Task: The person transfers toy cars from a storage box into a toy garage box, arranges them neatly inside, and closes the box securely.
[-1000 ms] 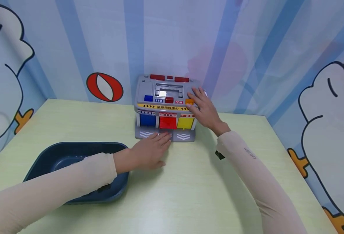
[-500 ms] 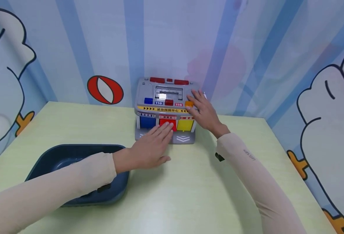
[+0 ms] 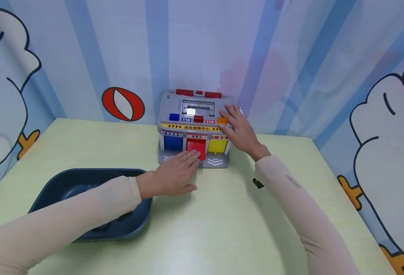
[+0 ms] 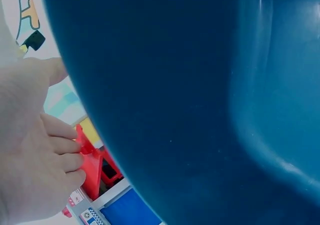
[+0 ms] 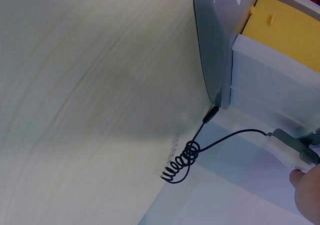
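A grey toy rescue station [image 3: 169, 105] stands at the back of the table, with blue, red and yellow doors along its front. Its red door [image 3: 196, 146] is swung outward at the bottom. The fingers of my left hand [image 3: 174, 177], almost straight, lie at that door's lower edge. In the left wrist view a dark gap shows behind the red door [image 4: 92, 172], with a red and black thing inside. My right hand [image 3: 241, 131] rests on the roof's right end, fingers spread beside the orange button [image 3: 222, 120]. A fingertip appears near a white handset [image 5: 290, 152] in the right wrist view.
A dark blue plastic basin [image 3: 141, 223] stands at left, under my left forearm. A black coiled cord [image 5: 187, 157] runs from the station's side to the handset. The printed curtain [image 3: 202, 46] hangs close behind the station.
My left hand rose from the ramp to the red door, then came down a little. The red door, flat before, now tilts outward. The right hand stays on the roof.
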